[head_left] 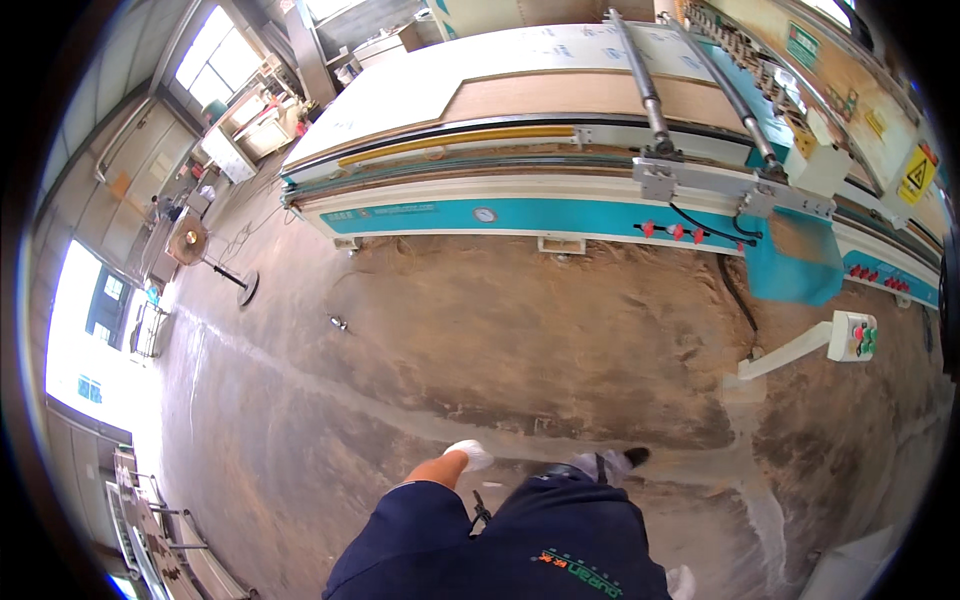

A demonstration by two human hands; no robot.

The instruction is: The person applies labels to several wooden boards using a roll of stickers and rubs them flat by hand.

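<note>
My left hand (472, 455), in a white glove, hangs in front of my body at the end of a bare forearm and dark blue sleeve. It is over the floor and apart from everything around it; how its fingers lie is too small to tell. Only a small white patch of my right hand (681, 582) shows beside my dark blue shirt (500, 550), at the lower edge. Its fingers are hidden. Ahead stands a large flatbed machine (430, 214) with a teal side panel. Pale sheets (400, 95) and a brown board (560, 97) lie on its bed.
A control post (852, 337) with coloured buttons stands at the right, below a gantry (800, 60) with two metal rods. A floor fan (188, 243) is at the left. One small metallic item (338, 323) lies on the dusty floor (480, 330). A rack (165, 530) stands lower left.
</note>
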